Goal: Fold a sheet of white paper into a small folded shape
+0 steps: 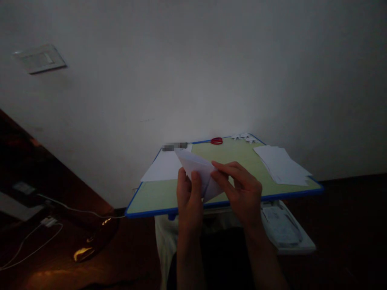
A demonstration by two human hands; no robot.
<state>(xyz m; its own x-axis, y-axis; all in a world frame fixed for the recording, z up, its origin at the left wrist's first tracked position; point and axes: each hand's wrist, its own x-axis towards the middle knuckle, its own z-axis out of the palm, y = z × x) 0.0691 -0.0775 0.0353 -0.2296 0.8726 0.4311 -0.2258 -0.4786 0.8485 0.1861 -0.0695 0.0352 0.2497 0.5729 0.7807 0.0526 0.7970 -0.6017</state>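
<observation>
A folded sheet of white paper [198,163] is held up above the near part of the table, its pointed corner toward the upper left. My left hand [190,197] grips its lower left side, the thumb lying on the paper's face. At the right edge, my right hand [238,187] pinches the paper between thumb and index finger. A crease or fold edge runs slantwise across the lower part of the paper. The undersides of both hands' grips are partly hidden.
The green table [232,155] has a blue rim and stands against the wall. White sheets [165,167] lie at left, a paper stack [279,165] at right. Red-handled scissors [216,141] and several white paper cutouts [244,137] sit along the back. A white box [284,227] is below right.
</observation>
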